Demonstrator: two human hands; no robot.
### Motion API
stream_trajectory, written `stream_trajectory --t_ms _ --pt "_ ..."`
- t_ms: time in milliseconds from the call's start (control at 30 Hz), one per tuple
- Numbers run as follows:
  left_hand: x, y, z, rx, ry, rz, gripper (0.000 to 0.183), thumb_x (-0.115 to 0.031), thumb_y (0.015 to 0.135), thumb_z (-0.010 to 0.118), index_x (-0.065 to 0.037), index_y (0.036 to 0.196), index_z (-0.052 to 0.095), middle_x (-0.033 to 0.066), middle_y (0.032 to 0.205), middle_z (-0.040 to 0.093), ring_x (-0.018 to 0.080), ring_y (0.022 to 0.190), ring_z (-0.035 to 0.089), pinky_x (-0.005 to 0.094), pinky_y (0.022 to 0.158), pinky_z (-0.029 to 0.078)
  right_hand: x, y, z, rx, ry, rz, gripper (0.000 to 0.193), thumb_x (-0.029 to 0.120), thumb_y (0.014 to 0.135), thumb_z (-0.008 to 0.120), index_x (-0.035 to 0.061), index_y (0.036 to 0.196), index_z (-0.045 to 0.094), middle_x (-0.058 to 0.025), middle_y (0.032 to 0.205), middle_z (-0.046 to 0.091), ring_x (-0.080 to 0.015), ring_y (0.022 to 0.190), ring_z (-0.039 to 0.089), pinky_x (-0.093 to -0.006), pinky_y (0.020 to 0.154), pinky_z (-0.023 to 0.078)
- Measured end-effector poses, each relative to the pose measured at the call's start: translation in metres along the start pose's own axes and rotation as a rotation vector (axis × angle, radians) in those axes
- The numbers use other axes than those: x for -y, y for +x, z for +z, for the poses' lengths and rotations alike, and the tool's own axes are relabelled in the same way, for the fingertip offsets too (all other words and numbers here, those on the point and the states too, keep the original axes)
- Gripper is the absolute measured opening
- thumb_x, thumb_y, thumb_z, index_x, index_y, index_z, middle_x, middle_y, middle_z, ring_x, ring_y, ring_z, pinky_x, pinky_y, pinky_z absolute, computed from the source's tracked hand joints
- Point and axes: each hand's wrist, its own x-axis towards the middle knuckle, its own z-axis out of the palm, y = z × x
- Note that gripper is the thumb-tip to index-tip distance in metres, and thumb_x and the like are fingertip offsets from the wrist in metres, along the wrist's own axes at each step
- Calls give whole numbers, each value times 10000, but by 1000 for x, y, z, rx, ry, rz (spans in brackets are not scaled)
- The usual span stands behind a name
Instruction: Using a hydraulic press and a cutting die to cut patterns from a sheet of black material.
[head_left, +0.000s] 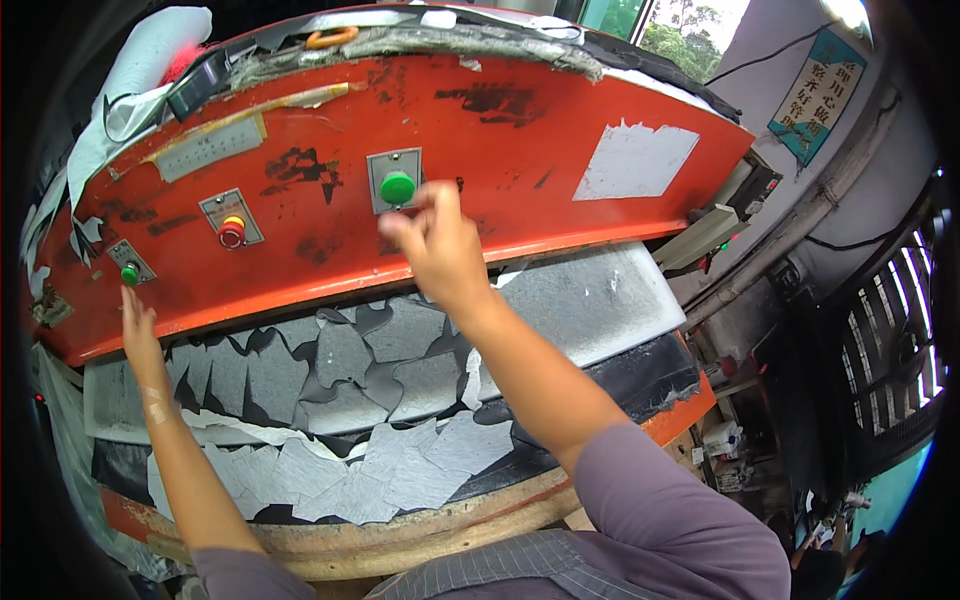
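Observation:
My left hand (140, 328) is open, its stretched fingers pointing up just beneath a small green push button (130, 273) at the left of the red machine's front panel (330, 215). In front of the larger green button (397, 186), my right hand (444, 245) is open, thumb and fingers apart and bent. It holds nothing that I can see; whether a finger touches the button is unclear. Under the panel, cut grey sheet pieces (342, 352) and dark scraps lie on a pale board (590, 300). More loose grey pieces (370, 480) overlap along the near side.
Between the two green buttons sits a red stop button (232, 233) with a yellow collar. A worn wooden edge (430, 540) runs along the machine's front. Rolled white material (150, 60) and an orange ring (332, 38) rest on top. A pipe (790, 240) follows the right wall.

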Motion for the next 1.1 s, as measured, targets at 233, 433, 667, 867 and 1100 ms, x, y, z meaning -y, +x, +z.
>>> stream_trajectory --t_ms 233,433,667,867,1100 --pt "-128 -302 -1 862 256 -180 113 -161 795 694 -49 787 706 95 758 697 187 671 645 297 625 499 46 -193 -79 1186 -414 284 417 451 869 630 55 988 582 -193 889 663 -366 837 651 -461 712 494" --pt "-153 -406 7 916 320 223 93 -198 759 704 -115 717 709 46 745 680 254 681 637 352 606 518 66 -243 -99 1251 -311 384 416 463 851 642 63 964 619 -167 904 666 -367 846 641 -456 718 489" --pt "-143 -412 15 871 349 148 78 -202 728 709 -131 696 716 25 691 659 243 672 628 360 588 513 9 -163 -108 635 -399 395 334 361 864 648 62 1013 640 -174 897 667 -376 868 637 -455 747 496" --pt "-164 -390 31 955 427 16 70 -181 731 715 -116 707 719 24 670 653 227 675 635 347 608 516 -112 -54 -125 312 -769 153 293 271 843 672 76 1056 621 -148 1106 612 -354 986 617 -452 811 504" --pt "-166 -361 44 1225 352 -221 265 -291 851 656 -38 895 724 187 950 682 320 934 631 399 850 485 -175 -1 -125 508 -1000 24 231 241 814 681 77 964 616 -95 1009 595 -293 997 593 -439 816 499"
